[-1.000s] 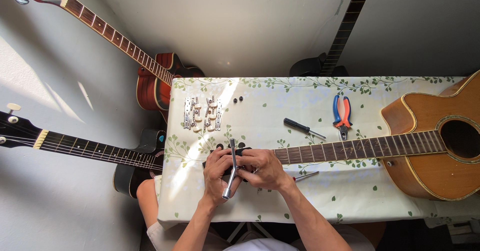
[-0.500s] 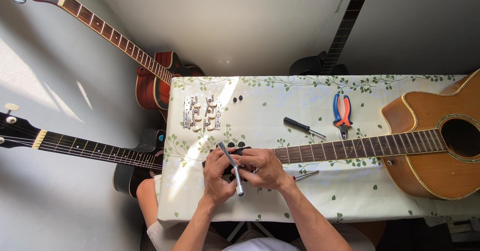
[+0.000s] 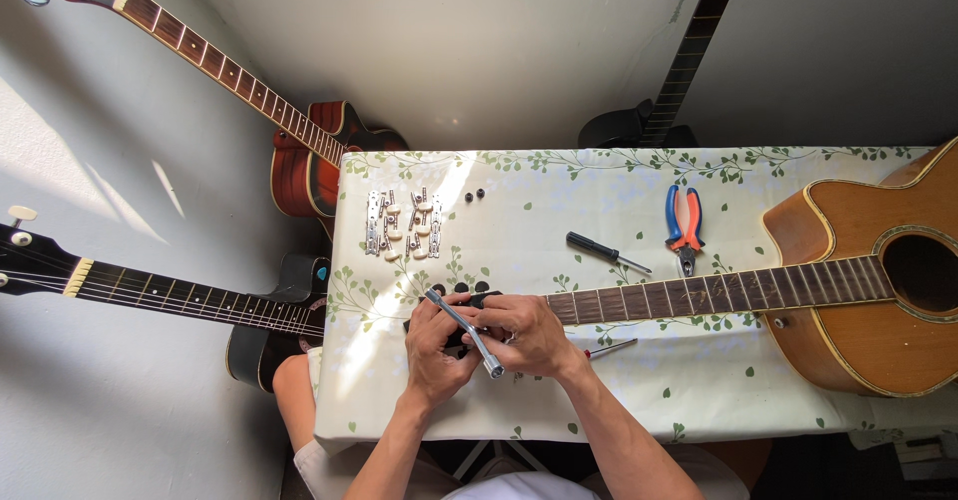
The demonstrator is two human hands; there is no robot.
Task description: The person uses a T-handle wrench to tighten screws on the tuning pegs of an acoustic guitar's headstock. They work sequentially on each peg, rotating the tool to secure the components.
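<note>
A: Wrench (image 3: 465,332) where?
B: Over guitar (image 3: 858,285) headstock, pinched by left hand (image 3: 436,345) and right hand (image 3: 526,332); slanting, socket end toward body.
A: Packages, labels?
B: Only tuners (image 3: 402,225) beyond headstock.

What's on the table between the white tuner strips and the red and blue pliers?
In the head view, between the tuner strips and the pliers lie two small black knobs and a black-handled screwdriver on the leafy tablecloth.

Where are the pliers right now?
In the head view the blue-and-orange pliers lie on the tablecloth right of centre, just above the guitar neck, between the black screwdriver and the guitar body.
</note>
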